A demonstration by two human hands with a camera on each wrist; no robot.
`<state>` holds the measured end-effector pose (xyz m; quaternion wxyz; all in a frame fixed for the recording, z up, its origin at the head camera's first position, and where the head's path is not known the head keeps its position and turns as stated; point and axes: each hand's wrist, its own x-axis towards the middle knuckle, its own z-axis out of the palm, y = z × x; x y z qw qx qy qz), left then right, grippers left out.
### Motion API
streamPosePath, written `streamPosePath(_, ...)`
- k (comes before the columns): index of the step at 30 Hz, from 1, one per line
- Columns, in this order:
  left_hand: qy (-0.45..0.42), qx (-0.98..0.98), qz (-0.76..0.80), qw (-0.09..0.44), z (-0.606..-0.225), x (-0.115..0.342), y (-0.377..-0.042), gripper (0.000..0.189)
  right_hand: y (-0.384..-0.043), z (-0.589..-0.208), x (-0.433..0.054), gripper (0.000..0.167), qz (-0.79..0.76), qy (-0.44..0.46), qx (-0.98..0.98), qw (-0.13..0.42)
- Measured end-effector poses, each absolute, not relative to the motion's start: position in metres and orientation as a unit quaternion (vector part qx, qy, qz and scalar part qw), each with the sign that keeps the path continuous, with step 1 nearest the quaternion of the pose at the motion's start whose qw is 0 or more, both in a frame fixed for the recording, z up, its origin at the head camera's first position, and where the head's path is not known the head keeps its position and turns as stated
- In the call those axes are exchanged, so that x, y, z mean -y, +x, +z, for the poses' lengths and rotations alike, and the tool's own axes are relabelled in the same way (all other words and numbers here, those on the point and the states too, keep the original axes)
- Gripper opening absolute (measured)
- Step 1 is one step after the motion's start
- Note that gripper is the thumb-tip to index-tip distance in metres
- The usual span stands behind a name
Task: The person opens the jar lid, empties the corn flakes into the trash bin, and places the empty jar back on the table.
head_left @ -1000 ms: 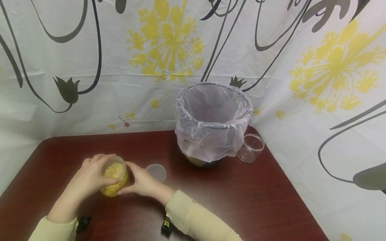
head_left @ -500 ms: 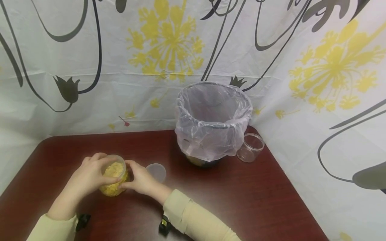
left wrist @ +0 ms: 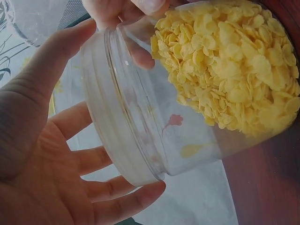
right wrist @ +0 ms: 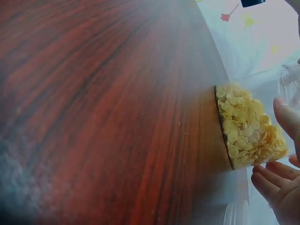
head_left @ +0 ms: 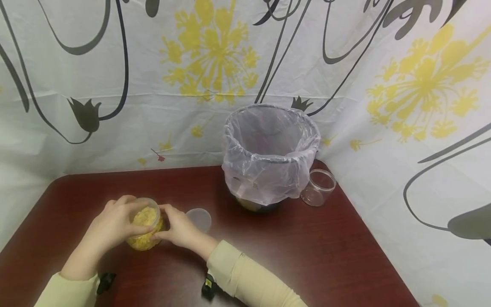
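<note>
A clear round jar [head_left: 141, 243] of yellow flakes stands at the left of the dark red table. My left hand [head_left: 113, 221] reaches over its top and grips the translucent lid [left wrist: 104, 110], thumb on one side and fingers spread round the other. From the right, my right hand [head_left: 180, 229] holds the jar's body between thumb and fingers. The flakes [right wrist: 246, 126] fill the lower part of the jar in the right wrist view, sloping to one side. Part of the lid is hidden under my left fingers.
Just behind my right hand lies a flat translucent disc like a lid [head_left: 200, 219]. A bin with a thin plastic liner [head_left: 264, 179] stands at the back. Beside it is a clear, empty jar [head_left: 316, 189]. A patterned white curtain [head_left: 161, 106] closes off the back and sides.
My right thumb has shifted up along the jar's side since the first frame, and the right forearm has moved slightly left. The jar has stayed almost in place.
</note>
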<state>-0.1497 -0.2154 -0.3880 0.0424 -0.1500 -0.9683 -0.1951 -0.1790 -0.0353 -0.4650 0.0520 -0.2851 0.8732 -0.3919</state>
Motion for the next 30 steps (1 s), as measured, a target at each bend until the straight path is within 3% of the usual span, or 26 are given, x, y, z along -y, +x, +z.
streamPosePath(30, -0.160, 0.964, -0.205, 0.061, -0.372, 0.198, -0.149, 0.059, -0.192, -0.450, 0.011, 0.076, -0.399, -0.296, -0.866, 0.057)
